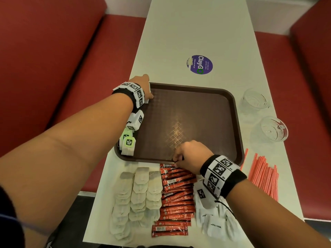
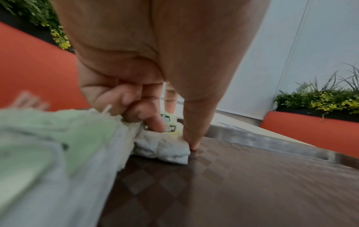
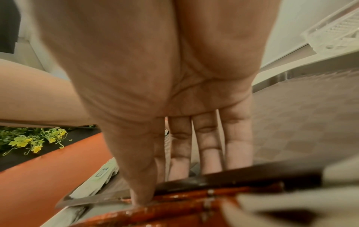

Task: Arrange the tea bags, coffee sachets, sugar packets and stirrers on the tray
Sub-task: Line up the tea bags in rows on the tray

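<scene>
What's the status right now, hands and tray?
Left hand pinches a tea bag at the tray's far-left corner. Right hand on the coffee sachets at the near rim. Nothing in the way.

Dark brown tray (image 1: 193, 90) with diamond texture; red coffee sachets (image 1: 176, 192); pale red stirrers (image 1: 263, 176); green-tagged tea bags (image 1: 128, 143).

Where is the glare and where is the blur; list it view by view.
Head view: a light reflection glints on the brown tray; edges bend from the wide lens. Left wrist view: the near tea bags are out of focus. Right wrist view: the red coffee sachets smear at the bottom, with small wet-looking highlights.
</scene>
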